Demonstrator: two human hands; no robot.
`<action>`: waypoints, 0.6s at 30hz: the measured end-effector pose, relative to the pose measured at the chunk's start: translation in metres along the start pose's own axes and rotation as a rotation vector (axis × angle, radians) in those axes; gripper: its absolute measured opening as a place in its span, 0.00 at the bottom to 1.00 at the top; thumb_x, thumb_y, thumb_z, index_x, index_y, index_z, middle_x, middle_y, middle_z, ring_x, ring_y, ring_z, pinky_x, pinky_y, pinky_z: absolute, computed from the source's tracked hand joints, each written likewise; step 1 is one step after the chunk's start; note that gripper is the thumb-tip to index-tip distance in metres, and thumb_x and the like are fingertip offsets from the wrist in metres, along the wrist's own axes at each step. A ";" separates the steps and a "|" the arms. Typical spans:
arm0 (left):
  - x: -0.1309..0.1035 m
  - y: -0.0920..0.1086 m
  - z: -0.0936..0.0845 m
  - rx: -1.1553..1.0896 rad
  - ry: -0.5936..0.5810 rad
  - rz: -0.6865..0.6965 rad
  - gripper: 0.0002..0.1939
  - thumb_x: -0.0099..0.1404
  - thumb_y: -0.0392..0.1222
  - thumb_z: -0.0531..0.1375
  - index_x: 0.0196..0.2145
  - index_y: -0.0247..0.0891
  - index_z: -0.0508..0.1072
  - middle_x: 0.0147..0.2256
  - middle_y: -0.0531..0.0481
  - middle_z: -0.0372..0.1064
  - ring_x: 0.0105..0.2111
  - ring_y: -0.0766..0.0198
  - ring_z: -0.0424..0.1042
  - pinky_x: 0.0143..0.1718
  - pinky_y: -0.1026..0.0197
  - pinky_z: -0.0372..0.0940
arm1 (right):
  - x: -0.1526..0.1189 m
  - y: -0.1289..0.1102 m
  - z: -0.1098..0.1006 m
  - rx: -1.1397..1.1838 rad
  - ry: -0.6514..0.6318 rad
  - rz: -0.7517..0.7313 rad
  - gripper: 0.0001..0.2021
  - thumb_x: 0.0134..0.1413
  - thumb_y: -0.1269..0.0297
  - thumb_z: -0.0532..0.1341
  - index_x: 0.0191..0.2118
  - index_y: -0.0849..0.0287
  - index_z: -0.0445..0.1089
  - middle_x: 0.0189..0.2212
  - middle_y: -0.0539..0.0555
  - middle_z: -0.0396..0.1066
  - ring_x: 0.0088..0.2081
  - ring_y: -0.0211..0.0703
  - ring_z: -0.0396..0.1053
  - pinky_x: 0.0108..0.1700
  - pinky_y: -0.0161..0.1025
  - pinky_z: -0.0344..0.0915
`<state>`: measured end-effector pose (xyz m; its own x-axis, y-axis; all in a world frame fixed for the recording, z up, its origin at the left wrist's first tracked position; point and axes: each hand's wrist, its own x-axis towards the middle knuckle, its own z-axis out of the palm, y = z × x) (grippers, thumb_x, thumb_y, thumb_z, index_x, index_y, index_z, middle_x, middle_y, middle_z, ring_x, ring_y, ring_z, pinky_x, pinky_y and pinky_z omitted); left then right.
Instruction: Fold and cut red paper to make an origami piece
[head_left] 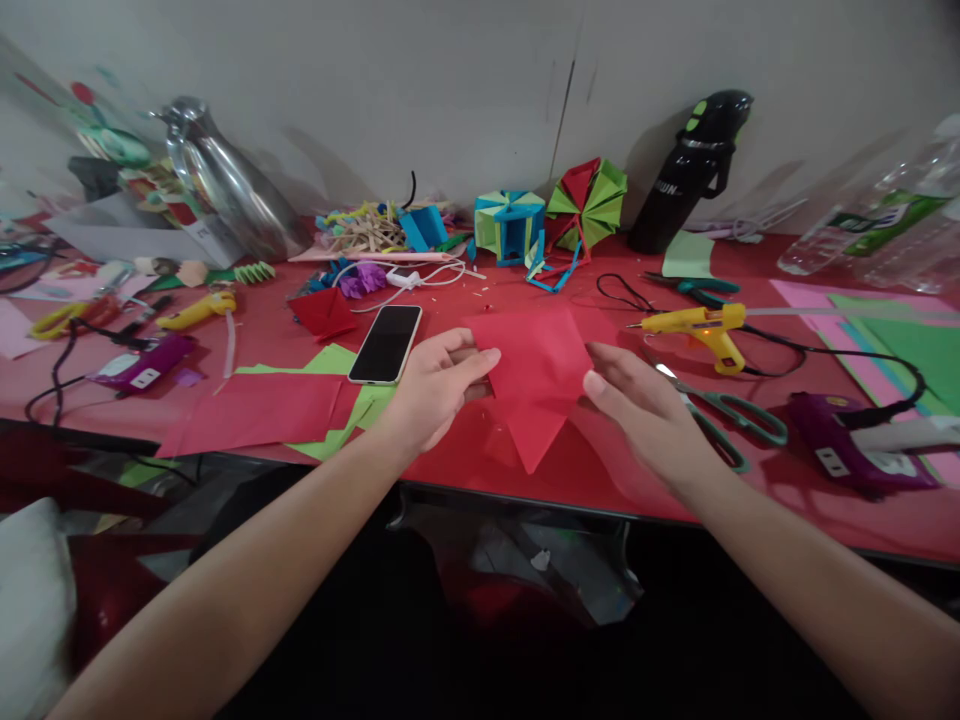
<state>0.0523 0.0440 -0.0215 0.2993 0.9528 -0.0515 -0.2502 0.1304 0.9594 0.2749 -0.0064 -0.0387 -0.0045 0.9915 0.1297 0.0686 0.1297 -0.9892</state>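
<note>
A sheet of red paper, with one corner pointing toward me, is held just above the red table between both hands. My left hand pinches its left edge, thumb on top and fingers beneath. At the right edge, my right hand grips the paper with thumb in front and fingers behind. A phone lies beside my left hand. Green-handled scissors and a yellow glue gun rest to the right of my right hand.
Red sheets overlap green paper at left. Purple power strips lie at both sides. Along the wall stand a metal jug, folded paper wheels, a black bottle and plastic bottles. Cords cross the table.
</note>
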 end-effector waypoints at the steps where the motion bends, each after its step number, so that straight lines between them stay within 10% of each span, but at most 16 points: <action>1: -0.001 -0.001 0.001 0.011 -0.015 0.008 0.13 0.59 0.41 0.68 0.40 0.34 0.74 0.36 0.46 0.77 0.36 0.60 0.77 0.41 0.56 0.73 | 0.001 0.000 0.002 0.080 -0.009 0.079 0.18 0.57 0.51 0.65 0.49 0.53 0.71 0.51 0.57 0.73 0.53 0.50 0.72 0.54 0.51 0.70; 13: -0.005 -0.006 0.010 0.231 -0.015 0.131 0.22 0.54 0.38 0.71 0.46 0.35 0.73 0.40 0.44 0.80 0.42 0.52 0.79 0.46 0.52 0.74 | 0.000 0.001 0.007 0.179 -0.011 0.252 0.13 0.50 0.52 0.70 0.31 0.58 0.74 0.32 0.52 0.75 0.35 0.42 0.72 0.40 0.42 0.70; 18: -0.006 -0.005 0.011 0.268 -0.006 0.127 0.21 0.54 0.39 0.71 0.45 0.36 0.73 0.40 0.44 0.80 0.41 0.53 0.80 0.45 0.53 0.74 | 0.004 -0.004 0.000 -0.204 -0.032 0.167 0.22 0.53 0.49 0.67 0.20 0.57 0.60 0.19 0.44 0.56 0.22 0.33 0.53 0.24 0.36 0.50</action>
<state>0.0618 0.0346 -0.0228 0.2870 0.9550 0.0748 -0.0343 -0.0678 0.9971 0.2749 -0.0033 -0.0338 -0.0076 0.9992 -0.0399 0.2703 -0.0364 -0.9621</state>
